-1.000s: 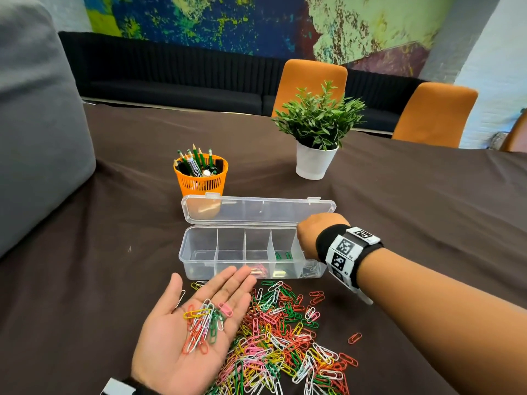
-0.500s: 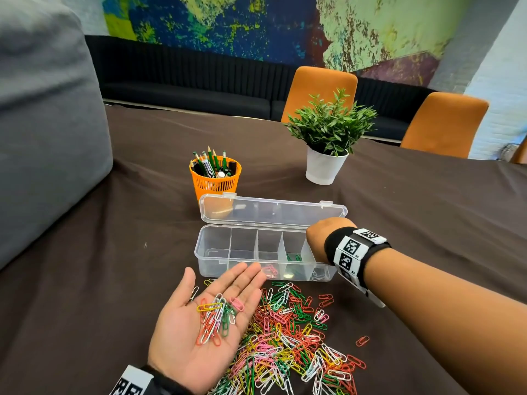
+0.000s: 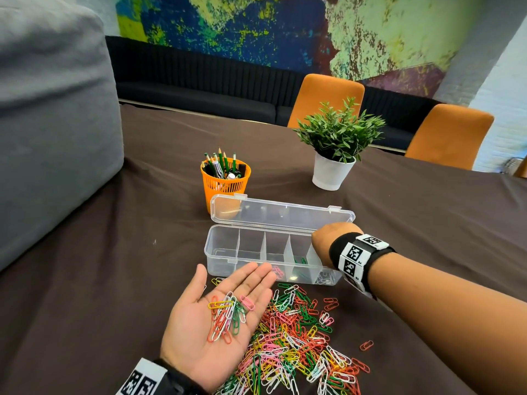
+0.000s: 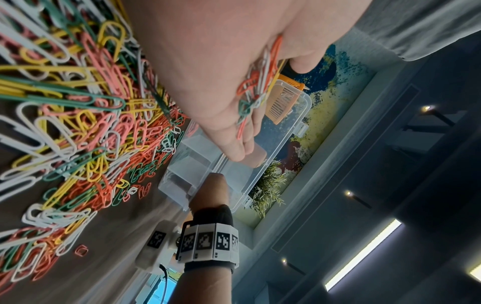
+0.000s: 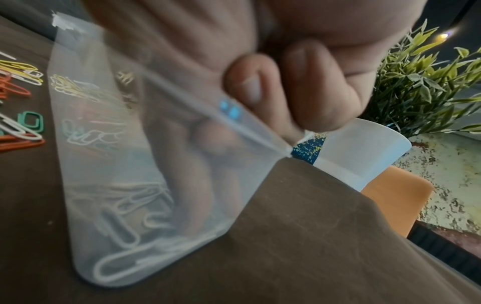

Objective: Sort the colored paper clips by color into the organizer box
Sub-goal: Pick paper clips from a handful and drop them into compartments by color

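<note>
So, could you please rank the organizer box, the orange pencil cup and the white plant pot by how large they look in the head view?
1. Organizer box, clearly the largest.
2. and 3. Pencil cup and plant pot look alike; the pot stands farther from the camera, so I won't rank them.

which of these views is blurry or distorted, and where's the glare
Head view: sharp, evenly lit, wide-angle bend at the edges. Left wrist view: rotated, the paper clip pile stretched large, bright ceiling strip lights flaring. Right wrist view: softest, the right hand close and blurred, white clips hazy through the organizer box wall.
</note>
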